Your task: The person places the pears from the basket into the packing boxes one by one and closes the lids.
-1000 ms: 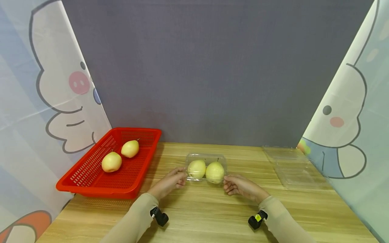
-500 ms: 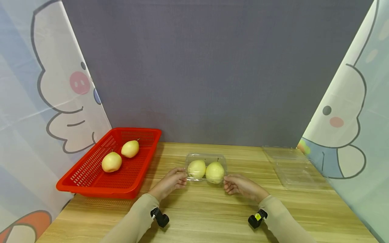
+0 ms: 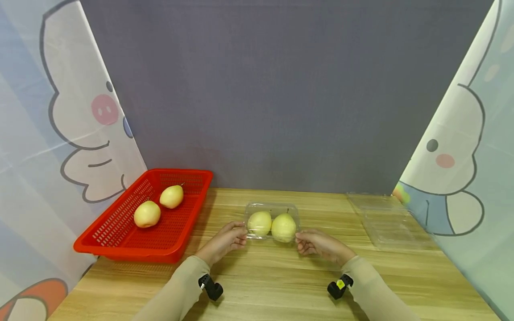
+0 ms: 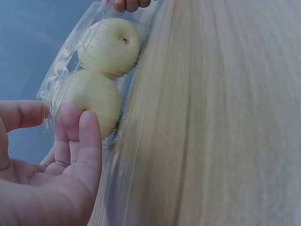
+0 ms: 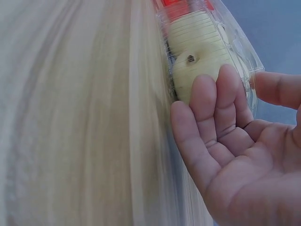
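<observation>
Gripping a clear plastic box [image 3: 272, 221] at both short ends, near the middle of the wooden table [image 3: 273, 285]. Holding two pale yellow pears inside it, side by side and touching: left pear [image 3: 259, 223] and right pear [image 3: 283, 228].

Left hand [image 3: 225, 240] pinching the left end, fingers [image 4: 77, 136] lying along the near wall and thumb reaching round the far side. Right hand [image 3: 319, 245] doing the same at the right end, fingers [image 5: 214, 108] curled against the wall right next to a pear, thumb on the other side. Possibly pressing a lid shut, though not clear from these views whether the lid is fully snapped down.

Sitting well to the left: a red basket [image 3: 120, 243] with two more pears [image 3: 147, 214] [image 3: 172, 196] in it. Lying well apart to the right, at the far corner of the table: more clear plastic trays [image 3: 385, 220].

Risking a few things from here. Squeezing thin plastic too hard at the ends, buckling the walls and bruising the fruit. Gripping only by the fingertips, so letting the box slip or twist if lifted, since the weight of the pears sits in the middle. Leaving the lid half caught, so popping open and spilling the pears onto the table. Tilting the box, rolling both pears to one end.
</observation>
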A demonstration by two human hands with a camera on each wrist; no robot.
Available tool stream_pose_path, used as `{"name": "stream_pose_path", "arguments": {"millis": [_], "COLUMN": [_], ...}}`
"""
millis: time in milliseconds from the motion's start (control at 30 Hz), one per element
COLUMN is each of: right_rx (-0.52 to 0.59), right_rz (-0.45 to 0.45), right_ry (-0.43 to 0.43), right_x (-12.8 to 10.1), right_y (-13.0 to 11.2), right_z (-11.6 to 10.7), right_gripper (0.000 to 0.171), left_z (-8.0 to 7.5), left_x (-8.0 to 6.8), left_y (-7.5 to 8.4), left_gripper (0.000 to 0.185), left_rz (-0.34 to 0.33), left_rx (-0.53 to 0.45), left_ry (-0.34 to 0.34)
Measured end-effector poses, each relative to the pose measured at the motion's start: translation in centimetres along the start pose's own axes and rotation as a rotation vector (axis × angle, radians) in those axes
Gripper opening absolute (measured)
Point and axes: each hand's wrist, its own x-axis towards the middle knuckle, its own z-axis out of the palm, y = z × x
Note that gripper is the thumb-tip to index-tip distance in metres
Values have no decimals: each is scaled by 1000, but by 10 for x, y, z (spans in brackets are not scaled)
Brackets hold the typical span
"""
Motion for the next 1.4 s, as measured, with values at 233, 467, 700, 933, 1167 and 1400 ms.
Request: {"name": "stream_pose_path", "arguments": {"millis": [233, 467, 700, 933, 1167, 1400], "right_rx": [-4, -6, -1, 0, -6, -14], "right_rz": [8, 8, 9, 8, 2, 15], "right_ry": [22, 18, 7, 0, -5, 2], "right_x": [1, 2, 2, 3, 3, 2], "right_y": [1, 3, 4, 4, 3, 1], "right_z": [0, -1, -1, -1, 0, 1], "right_gripper": [26, 25, 25, 25, 25, 27], "left_z": [0, 0, 0, 3, 5, 5], "left_x": [0, 1, 0, 2, 3, 4], "left_y": [0, 1, 0, -1, -2, -3], "left_gripper": [52, 51, 51, 46, 45, 44], "left_rz": [-2, -3, -4, 6, 10, 6], "left_rx": [3, 0, -11, -39, -53, -68], "left_ry": [-3, -6, -5, 14, 34, 35]}}
